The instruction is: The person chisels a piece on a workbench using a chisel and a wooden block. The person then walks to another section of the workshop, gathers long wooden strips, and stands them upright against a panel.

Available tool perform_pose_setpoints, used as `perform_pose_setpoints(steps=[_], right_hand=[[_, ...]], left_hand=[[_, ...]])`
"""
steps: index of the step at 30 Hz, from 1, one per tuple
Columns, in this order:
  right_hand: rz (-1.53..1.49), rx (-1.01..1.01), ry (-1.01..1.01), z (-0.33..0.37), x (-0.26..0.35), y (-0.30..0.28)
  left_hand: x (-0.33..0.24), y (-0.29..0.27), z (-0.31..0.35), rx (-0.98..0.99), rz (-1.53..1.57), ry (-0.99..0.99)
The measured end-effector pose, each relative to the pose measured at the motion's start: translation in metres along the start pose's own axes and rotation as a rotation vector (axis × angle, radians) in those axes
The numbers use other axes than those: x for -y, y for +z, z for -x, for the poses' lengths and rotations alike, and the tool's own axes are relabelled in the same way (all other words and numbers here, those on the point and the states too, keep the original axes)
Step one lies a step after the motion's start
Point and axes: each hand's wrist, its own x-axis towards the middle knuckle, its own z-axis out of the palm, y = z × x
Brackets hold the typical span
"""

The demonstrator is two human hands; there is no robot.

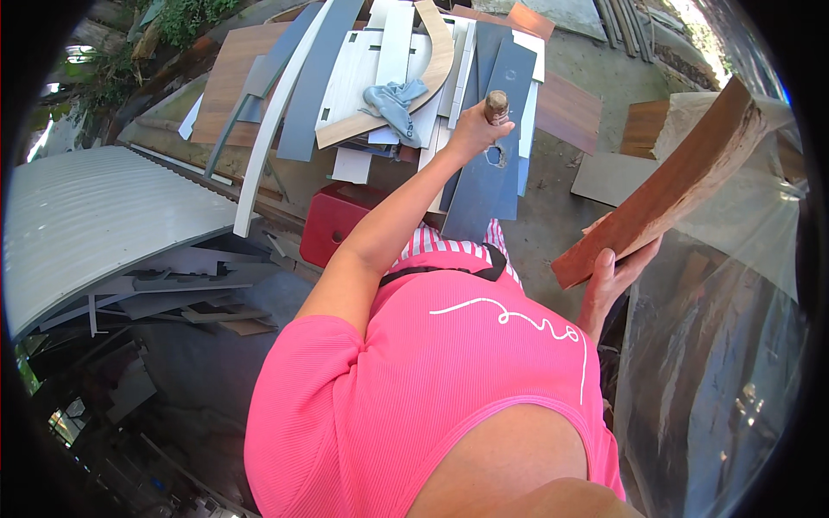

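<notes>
My left hand (471, 134) is closed around the worn, brownish end of a short thing (496, 105) that looks like a wooden handle; the rest of it is hidden by the fist. Below this hand lies a dark blue-grey board (484, 194) with a ragged hole through it. On the right, my right hand (617, 268) grips the lower end of a thick reddish-brown wood slab (661, 181) with one rough, pale edge. The slab slants up and away to the right.
Ahead is a pile of boards, with a curved wooden piece (436, 52) and a grey-blue cloth (395, 104) on top. A red stool-like thing (337, 224) stands before it. Corrugated sheeting (112, 224) covers board scraps at left. Clear plastic sheeting (708, 363) hangs at right.
</notes>
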Motion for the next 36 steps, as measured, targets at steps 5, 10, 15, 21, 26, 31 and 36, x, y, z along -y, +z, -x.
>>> perform_pose_setpoints(steps=[5, 10, 15, 21, 26, 31, 36], right_hand=[[0.028, 0.052, 0.034, 0.001, -0.007, -0.002], [0.033, 0.058, 0.066, 0.006, -0.01, 0.001], [0.061, 0.073, 0.096, 0.008, -0.008, 0.001], [0.023, 0.081, 0.048, 0.007, -0.001, 0.0], [-0.08, 0.096, -0.139, 0.012, -0.006, 0.009], [0.579, 0.702, 0.583, 0.018, -0.002, 0.019], [0.487, 0.64, 0.371, 0.034, -0.025, 0.003]], left_hand=[[0.013, 0.006, -0.001, -0.042, 0.018, 0.017], [0.014, 0.008, 0.005, -0.054, 0.045, 0.015], [0.015, 0.009, 0.009, -0.081, 0.045, 0.019], [0.016, 0.019, 0.028, -0.17, -0.019, 0.102], [0.018, 0.031, 0.038, -0.184, -0.022, 0.203], [0.015, 0.039, 0.044, -0.153, 0.012, 0.174], [0.018, 0.038, 0.046, -0.178, 0.039, 0.277]])
